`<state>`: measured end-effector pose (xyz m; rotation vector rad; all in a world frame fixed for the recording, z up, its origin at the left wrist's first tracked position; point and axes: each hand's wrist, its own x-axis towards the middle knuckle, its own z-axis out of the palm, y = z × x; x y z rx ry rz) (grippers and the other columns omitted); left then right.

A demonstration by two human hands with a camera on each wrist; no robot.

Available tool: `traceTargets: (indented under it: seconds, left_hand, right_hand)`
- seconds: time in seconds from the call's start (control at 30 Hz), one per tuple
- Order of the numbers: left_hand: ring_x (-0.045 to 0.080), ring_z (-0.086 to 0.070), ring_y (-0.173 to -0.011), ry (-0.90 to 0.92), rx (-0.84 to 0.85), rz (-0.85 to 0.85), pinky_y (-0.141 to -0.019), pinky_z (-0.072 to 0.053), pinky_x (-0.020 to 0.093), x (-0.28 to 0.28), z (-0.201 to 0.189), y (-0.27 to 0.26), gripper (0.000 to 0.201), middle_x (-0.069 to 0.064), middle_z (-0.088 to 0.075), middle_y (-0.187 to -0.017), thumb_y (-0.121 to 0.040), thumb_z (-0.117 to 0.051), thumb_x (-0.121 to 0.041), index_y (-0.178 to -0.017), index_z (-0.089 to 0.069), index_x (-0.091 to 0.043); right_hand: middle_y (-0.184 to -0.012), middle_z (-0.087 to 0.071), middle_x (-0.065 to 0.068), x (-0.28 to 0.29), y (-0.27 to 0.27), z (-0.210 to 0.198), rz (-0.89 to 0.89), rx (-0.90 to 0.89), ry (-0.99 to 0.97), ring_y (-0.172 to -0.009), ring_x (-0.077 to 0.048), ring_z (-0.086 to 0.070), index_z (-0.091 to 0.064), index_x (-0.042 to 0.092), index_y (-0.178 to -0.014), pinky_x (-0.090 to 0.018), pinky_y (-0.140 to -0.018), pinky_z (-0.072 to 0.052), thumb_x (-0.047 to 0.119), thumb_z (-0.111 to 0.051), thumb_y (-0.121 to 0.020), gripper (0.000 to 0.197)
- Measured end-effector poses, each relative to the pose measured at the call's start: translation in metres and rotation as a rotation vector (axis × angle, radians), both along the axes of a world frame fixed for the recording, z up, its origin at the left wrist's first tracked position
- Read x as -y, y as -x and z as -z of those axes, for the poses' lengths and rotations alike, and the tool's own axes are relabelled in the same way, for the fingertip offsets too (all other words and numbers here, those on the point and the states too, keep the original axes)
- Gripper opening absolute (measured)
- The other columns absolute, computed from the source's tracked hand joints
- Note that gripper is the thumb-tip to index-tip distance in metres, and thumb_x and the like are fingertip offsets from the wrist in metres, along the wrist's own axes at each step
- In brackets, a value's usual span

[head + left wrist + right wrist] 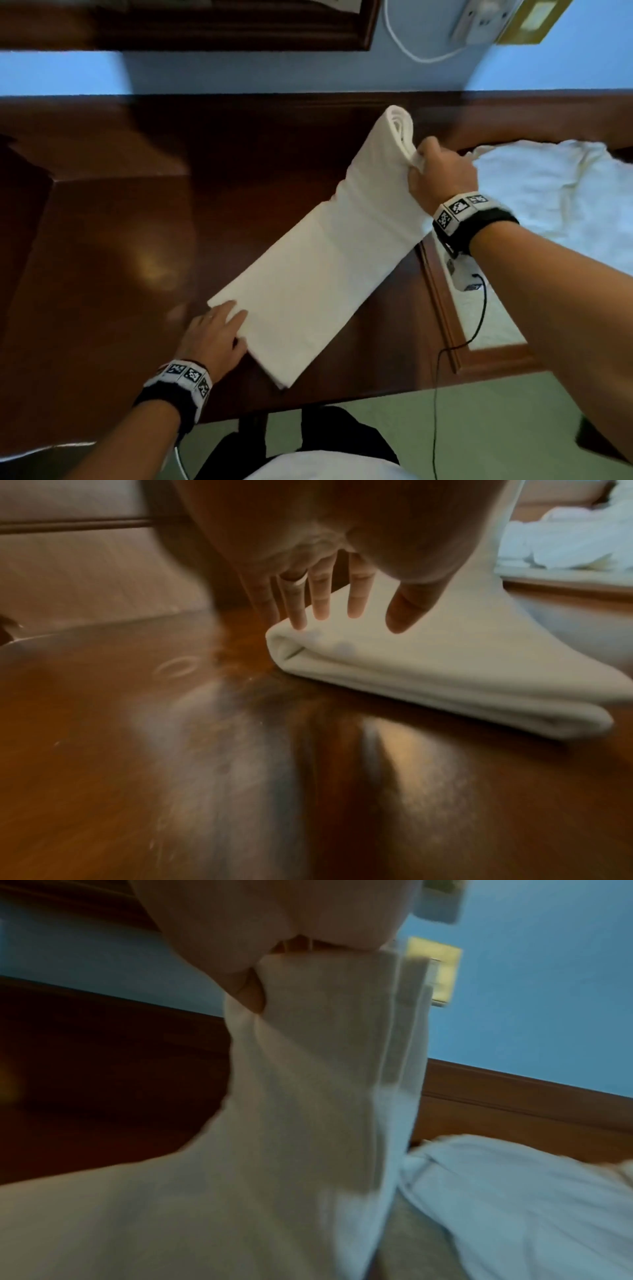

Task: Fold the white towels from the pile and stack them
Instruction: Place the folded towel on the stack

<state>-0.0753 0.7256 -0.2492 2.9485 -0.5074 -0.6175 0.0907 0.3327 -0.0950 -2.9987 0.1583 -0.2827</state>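
A long, narrow folded white towel (318,260) runs diagonally over the dark wooden table (113,246). Its near end lies flat on the wood. My left hand (219,329) presses that near corner with straight, spread fingers (322,599), and the layered edge of the towel (428,685) shows beside them. My right hand (438,178) grips the far end and holds it lifted above the table. In the right wrist view the thumb and fingers pinch the stacked layers of the towel (325,1069). A pile of crumpled white towels (561,198) lies to the right.
The pile rests on a lower white surface framed in wood (448,322) to the right of the table. A black cable (479,318) hangs from my right wrist. A blue wall (274,72) with a white cord and socket stands behind. Green floor shows below the table's front edge.
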Motion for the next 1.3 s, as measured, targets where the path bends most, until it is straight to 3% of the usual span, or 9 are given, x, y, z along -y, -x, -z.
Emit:
traceTargets:
  seconds: [0.1, 0.23, 0.33, 0.43, 0.73, 0.97, 1.07, 1.17, 1.3]
  left_hand:
    - [0.031, -0.071, -0.084, -0.002, 0.046, 0.010, -0.065, -0.057, 0.044, -0.010, -0.011, -0.015, 0.045, 0.008, -0.071, -0.107, -0.074, -0.058, -0.041, -0.108, -0.074, -0.016]
    - [0.034, -0.066, -0.082, 0.107, 0.097, -0.042, -0.066, -0.055, 0.043, -0.040, -0.020, -0.026, 0.043, 0.007, -0.064, -0.101, -0.082, -0.050, -0.035, -0.115, -0.068, -0.015]
    - [0.034, -0.063, -0.084, 0.199, 0.183, -0.095, -0.068, -0.054, 0.043, -0.062, -0.023, -0.023, 0.035, 0.008, -0.062, -0.099, -0.078, -0.050, -0.025, -0.107, -0.066, -0.014]
    - [0.033, -0.062, -0.077, 0.172, 0.215, 0.034, -0.064, -0.053, 0.040, -0.075, -0.018, -0.020, 0.037, 0.008, -0.061, -0.092, -0.075, -0.041, -0.027, -0.099, -0.066, -0.013]
    - [0.037, -0.055, -0.110, -0.018, 0.216, 0.613, -0.081, -0.045, 0.045, -0.007, 0.004, -0.049, 0.063, 0.014, -0.057, -0.124, -0.062, -0.076, -0.025, -0.122, -0.059, -0.016]
    - [0.035, -0.060, -0.077, 0.048, 0.316, 0.651, -0.061, -0.044, 0.038, 0.040, 0.000, -0.057, 0.040, 0.013, -0.060, -0.090, -0.056, -0.076, -0.016, -0.093, -0.063, -0.011]
    - [0.036, -0.058, -0.077, 0.165, 0.319, 0.609, -0.056, -0.045, 0.038, 0.028, 0.001, -0.046, 0.038, 0.013, -0.059, -0.089, -0.059, -0.072, -0.020, -0.095, -0.063, -0.010]
    - [0.035, -0.058, -0.081, 0.119, 0.238, 0.673, -0.055, -0.047, 0.038, 0.015, 0.015, -0.025, 0.043, 0.011, -0.057, -0.092, -0.056, -0.077, -0.026, -0.094, -0.062, -0.013]
    - [0.034, -0.056, -0.076, 0.162, 0.283, 0.626, -0.053, -0.045, 0.036, 0.017, 0.016, -0.019, 0.029, 0.010, -0.056, -0.087, -0.061, -0.071, -0.024, -0.085, -0.060, -0.012]
  right_hand:
    - [-0.091, -0.065, -0.018, -0.055, 0.036, 0.013, -0.221, -0.009, 0.066, -0.072, -0.042, -0.062, -0.054, 0.007, -0.106, -0.038, -0.057, -0.038, 0.023, -0.059, -0.086, 0.026]
    - [-0.078, -0.062, -0.013, -0.147, 0.103, 0.063, -0.433, -0.063, 0.052, -0.060, -0.035, -0.060, -0.058, 0.006, -0.098, -0.032, -0.047, -0.038, 0.017, -0.067, -0.077, 0.026]
    - [-0.077, -0.061, -0.010, -0.207, 0.149, 0.112, -0.438, -0.151, -0.005, -0.058, -0.034, -0.059, -0.061, 0.008, -0.096, -0.029, -0.043, -0.031, 0.015, -0.075, -0.068, 0.032]
    - [-0.083, -0.061, -0.009, -0.234, 0.187, 0.154, -0.394, -0.324, 0.032, -0.065, -0.033, -0.062, -0.062, 0.012, -0.093, -0.033, -0.047, -0.039, 0.016, -0.079, -0.063, 0.034]
    - [-0.101, -0.065, -0.010, -0.173, 0.222, 0.167, -0.299, -0.359, 0.095, -0.081, -0.032, -0.063, -0.065, 0.009, -0.095, -0.033, -0.051, -0.048, 0.010, -0.069, -0.059, 0.036]
    - [-0.095, -0.059, -0.011, -0.119, 0.233, 0.152, 0.018, -0.215, 0.004, -0.080, -0.034, -0.055, -0.063, 0.011, -0.094, -0.036, -0.057, -0.045, 0.007, -0.067, -0.065, 0.029]
    - [-0.099, -0.055, -0.009, -0.125, 0.254, 0.153, -0.004, -0.163, 0.013, -0.083, -0.030, -0.050, -0.058, 0.012, -0.094, -0.037, -0.062, -0.043, 0.014, -0.062, -0.068, 0.026]
    - [-0.101, -0.057, -0.008, -0.128, 0.281, 0.174, -0.044, -0.298, 0.086, -0.084, -0.030, -0.053, -0.059, 0.016, -0.094, -0.037, -0.065, -0.043, 0.016, -0.069, -0.071, 0.025]
    - [-0.099, -0.062, -0.010, -0.124, 0.280, 0.178, 0.014, -0.249, -0.023, -0.085, -0.034, -0.059, -0.063, 0.011, -0.097, -0.039, -0.066, -0.049, 0.008, -0.066, -0.071, 0.026]
